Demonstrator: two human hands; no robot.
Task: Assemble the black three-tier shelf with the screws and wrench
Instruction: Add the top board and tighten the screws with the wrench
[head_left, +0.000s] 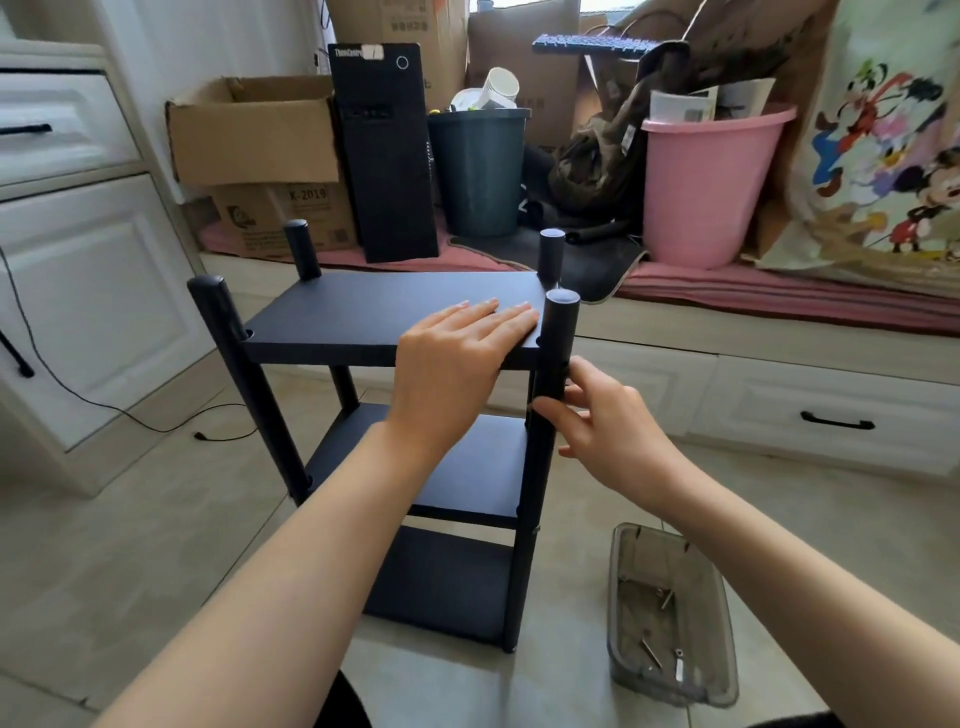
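The black three-tier shelf (363, 312) stands upright on the tiled floor with its three boards between four round posts. My left hand (457, 353) lies flat, fingers straight, on the top board near its front right corner. My right hand (597, 421) holds the front right post (561, 322) just under the top board, thumb on the post's near side and fingers on its far side. Whether a screw or wrench is between those fingers is hidden. A clear plastic tray (618, 571) on the floor at the lower right holds a few loose screws (650, 653).
White cabinets stand at the left, with a black cable (104, 405) across the floor. Behind the shelf, a low platform carries cardboard boxes (249, 135), a black computer tower (384, 156), a dark bin (478, 171) and a pink bucket (706, 187). Drawers run under the platform at the right.
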